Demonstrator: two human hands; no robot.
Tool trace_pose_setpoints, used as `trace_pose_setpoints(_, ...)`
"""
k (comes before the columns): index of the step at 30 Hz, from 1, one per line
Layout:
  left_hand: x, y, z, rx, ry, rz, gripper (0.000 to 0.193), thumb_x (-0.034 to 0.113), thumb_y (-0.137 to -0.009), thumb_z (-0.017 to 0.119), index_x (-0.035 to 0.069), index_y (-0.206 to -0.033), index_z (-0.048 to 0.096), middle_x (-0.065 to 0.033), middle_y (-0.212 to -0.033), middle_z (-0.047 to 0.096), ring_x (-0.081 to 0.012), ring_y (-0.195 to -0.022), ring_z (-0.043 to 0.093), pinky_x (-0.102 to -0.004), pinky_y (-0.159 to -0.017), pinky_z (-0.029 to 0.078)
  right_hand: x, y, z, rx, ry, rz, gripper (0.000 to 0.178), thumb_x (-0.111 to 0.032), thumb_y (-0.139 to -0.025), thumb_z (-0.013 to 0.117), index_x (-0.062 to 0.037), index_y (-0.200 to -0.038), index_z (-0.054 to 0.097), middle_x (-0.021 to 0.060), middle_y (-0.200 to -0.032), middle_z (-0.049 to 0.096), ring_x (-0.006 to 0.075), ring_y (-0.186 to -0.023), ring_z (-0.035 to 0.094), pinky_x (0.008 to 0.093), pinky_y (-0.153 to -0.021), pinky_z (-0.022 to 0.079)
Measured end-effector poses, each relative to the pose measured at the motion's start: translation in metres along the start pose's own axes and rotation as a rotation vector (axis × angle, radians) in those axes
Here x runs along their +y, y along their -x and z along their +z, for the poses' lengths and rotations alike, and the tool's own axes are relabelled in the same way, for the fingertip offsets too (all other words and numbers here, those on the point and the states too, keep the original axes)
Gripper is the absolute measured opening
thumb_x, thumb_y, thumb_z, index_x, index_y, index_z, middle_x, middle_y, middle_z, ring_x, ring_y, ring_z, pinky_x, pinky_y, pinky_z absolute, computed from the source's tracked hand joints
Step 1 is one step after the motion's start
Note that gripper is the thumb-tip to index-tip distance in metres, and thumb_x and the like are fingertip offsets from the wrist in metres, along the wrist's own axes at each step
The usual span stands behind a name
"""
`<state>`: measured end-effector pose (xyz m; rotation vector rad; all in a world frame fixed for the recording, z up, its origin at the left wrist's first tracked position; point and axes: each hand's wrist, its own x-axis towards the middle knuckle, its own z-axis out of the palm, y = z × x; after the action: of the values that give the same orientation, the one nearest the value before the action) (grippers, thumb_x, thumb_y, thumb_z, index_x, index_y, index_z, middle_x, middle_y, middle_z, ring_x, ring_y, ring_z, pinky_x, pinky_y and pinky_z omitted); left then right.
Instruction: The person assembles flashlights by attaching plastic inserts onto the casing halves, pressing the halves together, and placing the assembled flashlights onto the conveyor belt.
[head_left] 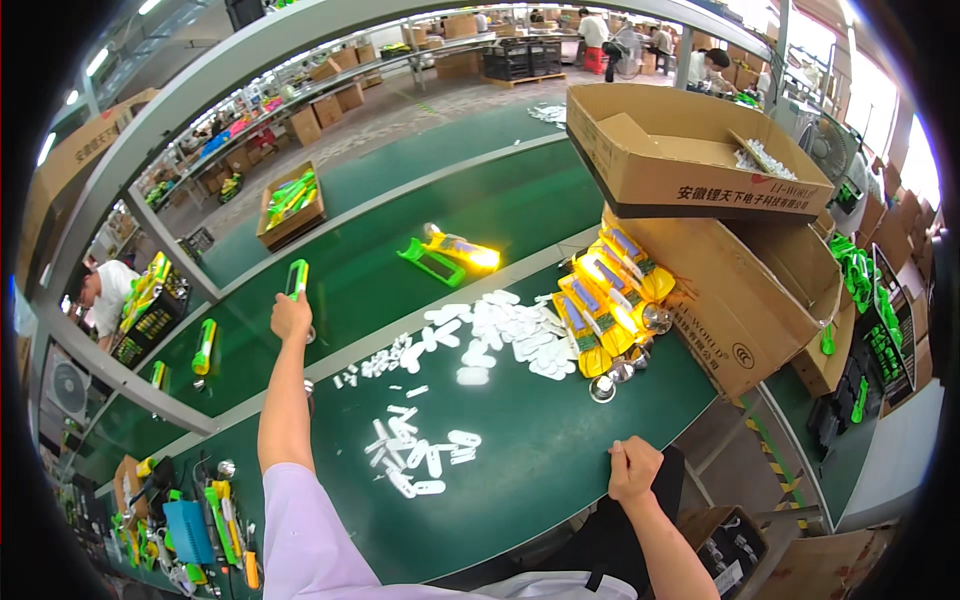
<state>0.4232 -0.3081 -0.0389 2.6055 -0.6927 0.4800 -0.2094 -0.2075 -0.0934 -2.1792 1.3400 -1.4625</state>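
My left hand (291, 317) is stretched far forward over the green belt, closed around a green-and-white work light (298, 277); a round metal end shows below the fist. My right hand (635, 468) is a loose fist at the table's near edge, with nothing showing in it. Between my hands lie a pile of white oval plastic pieces (535, 335) and a smaller heap of white strips (405, 445). On the belt lie a green frame-shaped casing (432, 263) and a glowing yellow lamp body (470, 250).
Several yellow lamp bodies (600, 300) with metal heads are stacked at the right, against a tilted cardboard box (745, 300). An open carton (700, 185) sits above it. Another green light (204, 347) lies on the belt at left. Tools and a blue box (190, 532) crowd the lower left.
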Motion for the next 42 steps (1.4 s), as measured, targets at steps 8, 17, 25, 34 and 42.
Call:
trace_pose_setpoints(8, 0.075, 0.005, -0.006, 0.186, -0.496, 0.457, 0.049, 0.045, -0.082, 0.068, 0.003, -0.105, 0.061, -0.0136, -0.101, 0.064, -0.0333, -0.096, 0.064, -0.0525, -0.077, 0.05, -0.008, -0.008, 0.003, 0.026, -0.075, -0.01, 0.018, 0.0, -0.073, 0.063, -0.0035, -0.059, 0.053, 0.0106, -0.051, 0.044, 0.027, -0.042, 0.044, 0.0362, -0.042, 0.032)
trace_pose_setpoints(17, 0.242, 0.085, 0.025, -0.557, 0.223, -0.037, 0.12, 0.085, -0.072, 0.048, 0.0, -0.15, 0.015, -0.027, -0.132, 0.052, -0.0367, -0.118, 0.057, -0.0442, -0.093, 0.049, -0.007, -0.005, 0.006, 0.027, -0.053, -0.008, 0.019, -0.001, -0.072, 0.064, -0.0042, -0.058, 0.052, 0.009, -0.051, 0.043, 0.0249, -0.042, 0.044, 0.0352, -0.041, 0.032)
trace_pose_setpoints(25, 0.316, 0.114, 0.019, -0.676, 0.197, -0.098, 0.123, 0.062, -0.064, 0.076, 0.019, -0.154, 0.003, -0.0314, -0.151, 0.019, -0.0358, -0.135, 0.036, -0.0518, -0.095, 0.045, -0.005, -0.004, 0.002, 0.058, -0.051, -0.019, 0.021, -0.002, -0.072, 0.065, -0.0045, -0.057, 0.05, 0.0088, -0.051, 0.044, 0.0256, -0.042, 0.044, 0.0358, -0.041, 0.033)
trace_pose_setpoints(34, 0.317, 0.099, 0.037, -0.594, 0.41, -0.16, 0.098, 0.029, -0.067, 0.072, 0.008, -0.146, 0.017, -0.0275, -0.139, 0.031, -0.038, -0.126, 0.04, -0.045, -0.1, 0.044, -0.004, -0.006, 0.002, 0.052, -0.067, 0.011, 0.016, -0.002, -0.069, 0.064, -0.0046, -0.058, 0.053, 0.0088, -0.051, 0.044, 0.0254, -0.041, 0.045, 0.0353, -0.041, 0.034)
trace_pose_setpoints(42, 0.248, 0.124, -0.02, -0.631, 0.95, 0.002, 0.1, 0.024, -0.063, 0.076, 0.006, -0.143, 0.019, -0.0285, -0.135, 0.033, -0.0346, -0.116, 0.05, -0.0435, -0.09, 0.051, -0.01, -0.003, -0.003, 0.08, -0.081, 0.012, 0.015, -0.004, -0.07, 0.063, -0.0058, -0.059, 0.053, 0.0102, -0.054, 0.048, 0.0283, -0.045, 0.048, 0.0377, -0.043, 0.037)
